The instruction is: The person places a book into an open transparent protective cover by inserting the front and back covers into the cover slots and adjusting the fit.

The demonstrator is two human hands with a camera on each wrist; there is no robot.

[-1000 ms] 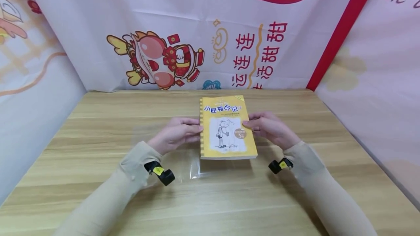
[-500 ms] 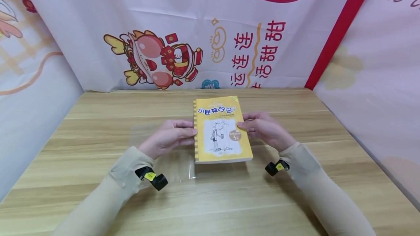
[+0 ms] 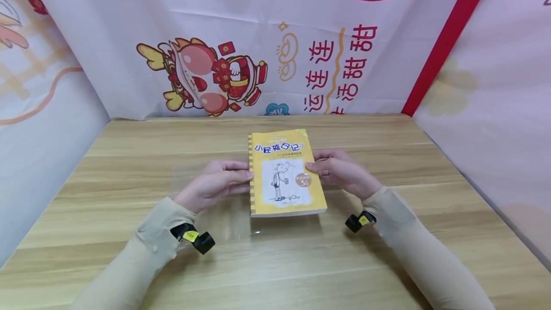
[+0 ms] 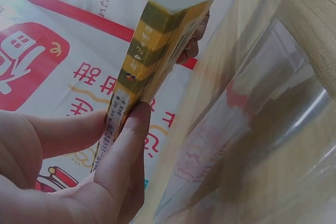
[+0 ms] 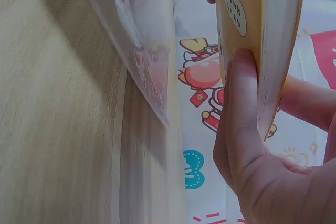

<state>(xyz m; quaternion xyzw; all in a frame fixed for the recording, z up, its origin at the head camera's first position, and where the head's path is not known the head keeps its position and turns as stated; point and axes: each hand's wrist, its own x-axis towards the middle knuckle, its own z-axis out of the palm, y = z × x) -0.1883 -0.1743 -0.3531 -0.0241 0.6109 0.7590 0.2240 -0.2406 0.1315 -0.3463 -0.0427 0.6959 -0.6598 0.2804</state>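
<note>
A yellow paperback book [image 3: 286,185] with a cartoon figure on its front cover is held face up just above the table. My left hand [image 3: 213,185] pinches its spine side, thumb on the cover edge and fingers beneath. On the opposite edge my right hand [image 3: 342,171] grips the page side the same way. The left wrist view shows the striped spine [image 4: 139,51] between thumb and fingers. In the right wrist view the white page edges [image 5: 278,40] run between the right thumb and fingers. Beneath the book lies a clear plastic sheet [image 4: 278,87], partly raised off the tabletop.
The wooden table [image 3: 107,252] ends at the back against a printed white and red cloth [image 3: 241,4]. More printed cloth [image 3: 495,123] hangs along the right side. A small black camera [image 3: 204,242] sits on the left wrist, with a similar one on the right.
Both hands have carried the book a little to the left and slightly nearer the person. The grip on each side looks the same as before.
</note>
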